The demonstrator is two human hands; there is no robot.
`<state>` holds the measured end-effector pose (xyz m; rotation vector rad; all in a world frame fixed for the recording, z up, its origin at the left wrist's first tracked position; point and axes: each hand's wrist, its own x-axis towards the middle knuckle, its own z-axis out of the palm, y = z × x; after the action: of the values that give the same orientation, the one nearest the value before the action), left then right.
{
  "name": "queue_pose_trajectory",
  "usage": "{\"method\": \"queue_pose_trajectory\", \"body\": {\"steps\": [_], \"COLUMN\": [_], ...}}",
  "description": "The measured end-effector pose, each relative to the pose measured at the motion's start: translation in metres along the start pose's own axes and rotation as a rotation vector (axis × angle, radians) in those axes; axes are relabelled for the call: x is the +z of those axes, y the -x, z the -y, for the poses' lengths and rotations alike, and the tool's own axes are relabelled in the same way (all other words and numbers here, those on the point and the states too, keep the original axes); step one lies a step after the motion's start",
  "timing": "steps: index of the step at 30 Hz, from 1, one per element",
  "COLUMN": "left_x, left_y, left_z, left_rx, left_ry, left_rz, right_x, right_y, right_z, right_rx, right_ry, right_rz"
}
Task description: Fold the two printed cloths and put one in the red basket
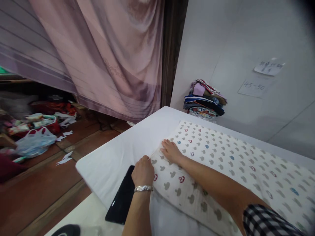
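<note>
Cloth (214,157) with mushroom print, worked at one end

Left hand (143,171) bunched at the cloth's near corner, thumb side against the fabric. Fingertips hidden under the knuckles; cannot tell whether they pinch it or only press. Silver bracelet (143,188) on that wrist.

Right hand (172,152) just beyond and to the right of the left, apart from it, palm down. Fingers extended over the end edge of the cloth, gripping nothing visible. Looks like light pressure, probably so the edge lies flat and straight between the two. Forearm crosses above the fabric; checked sleeve (267,218) at the elbow.

Cloth runs from both hands away to the right along the white desk (108,160). The long surface presumably lets it lie without hanging in bunches.

Black flat slab (120,198) just left of the left hand, clear of the fabric. Likely parked there to be within reach yet out of the way.

Folded fabrics (205,100) stacked beyond the right hand, against the wall (216,29); stacking perhaps saves room.
</note>
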<state>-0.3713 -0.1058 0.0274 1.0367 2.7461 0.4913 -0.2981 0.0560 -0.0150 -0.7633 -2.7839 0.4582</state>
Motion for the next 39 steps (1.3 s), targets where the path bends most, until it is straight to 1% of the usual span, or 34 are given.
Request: {"method": "queue_pose_trajectory", "body": {"steps": [3, 4, 7, 10, 12, 15, 19, 23, 27, 31, 33, 36, 39], "left_x": [0.001, 0.002, 0.003, 0.002, 0.001, 0.001, 0.002, 0.002, 0.0, 0.0, 0.0, 0.001, 0.002], "left_y": [-0.001, -0.001, -0.002, -0.002, -0.001, -0.001, -0.001, -0.001, -0.001, -0.001, -0.001, -0.002, -0.002], "left_z": [0.001, 0.002, 0.003, 0.002, 0.002, 0.002, 0.002, 0.002, 0.001, 0.0, -0.001, 0.0, 0.001], "left_rx": [0.005, 0.006, 0.009, 0.014, 0.012, 0.009, 0.021, 0.011, 0.006, 0.001, 0.002, -0.001, 0.001], "left_ry": [-0.002, -0.001, -0.001, -0.004, -0.005, -0.002, 0.008, 0.007, 0.004, 0.002, 0.005, 0.005, 0.002], "left_rz": [-0.003, -0.005, -0.009, -0.01, -0.005, -0.004, -0.018, -0.017, -0.001, -0.002, 0.001, -0.002, -0.009], "right_x": [-0.01, -0.012, -0.009, -0.002, -0.001, -0.005, -0.015, -0.022, -0.026, -0.026, -0.024, -0.018, -0.013], "right_y": [-0.007, -0.009, -0.01, -0.011, -0.013, -0.017, -0.02, -0.026, -0.034, -0.036, -0.037, -0.04, -0.043], "right_z": [-0.009, -0.009, -0.003, 0.003, 0.001, -0.008, -0.016, -0.014, -0.013, -0.015, -0.015, -0.013, -0.01], "right_rx": [-0.036, -0.051, -0.121, -0.153, -0.155, -0.152, -0.227, -0.268, -0.319, -0.34, -0.342, -0.316, -0.277], "right_ry": [-0.018, -0.005, 0.053, 0.059, 0.019, -0.001, 0.11, 0.252, 0.32, 0.324, 0.315, 0.283, 0.254], "right_rz": [-0.069, -0.071, -0.021, -0.017, -0.036, -0.045, 0.024, 0.075, 0.1, 0.096, 0.065, 0.019, 0.026]}}
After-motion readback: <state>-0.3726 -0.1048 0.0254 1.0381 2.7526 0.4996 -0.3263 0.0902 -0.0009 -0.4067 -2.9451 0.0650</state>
